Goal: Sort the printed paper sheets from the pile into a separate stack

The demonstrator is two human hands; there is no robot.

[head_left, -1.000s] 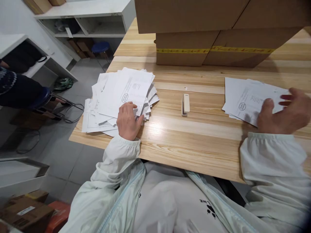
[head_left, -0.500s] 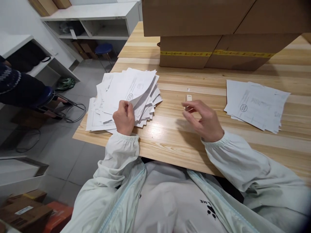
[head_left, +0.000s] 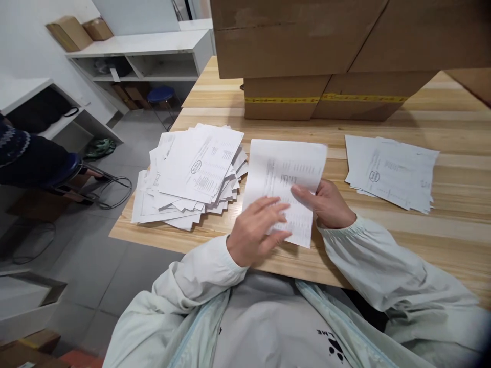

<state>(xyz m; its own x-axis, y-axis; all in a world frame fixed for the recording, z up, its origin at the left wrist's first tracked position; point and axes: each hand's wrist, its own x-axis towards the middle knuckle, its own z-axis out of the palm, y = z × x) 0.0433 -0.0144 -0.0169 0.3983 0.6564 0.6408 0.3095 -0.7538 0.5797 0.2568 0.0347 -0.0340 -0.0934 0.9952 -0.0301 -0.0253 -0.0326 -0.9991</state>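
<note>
1. The right hand (head_left: 333, 204) is pinching a printed sheet (head_left: 284, 163) by its right edge — the thumb is lying on top.
2. The left hand (head_left: 255, 232) is holding its blurred fingers spread over the sheet's near left part; whether they are touching it, I cannot tell.
3. The printed sheet is showing at the bench's (head_left: 441, 230) middle, between an untidy paper pile (head_left: 199, 163) on the left and a smaller paper stack (head_left: 391, 174) on the right.
4. Cardboard boxes (head_left: 284, 105) are standing stacked on the far side.
</note>
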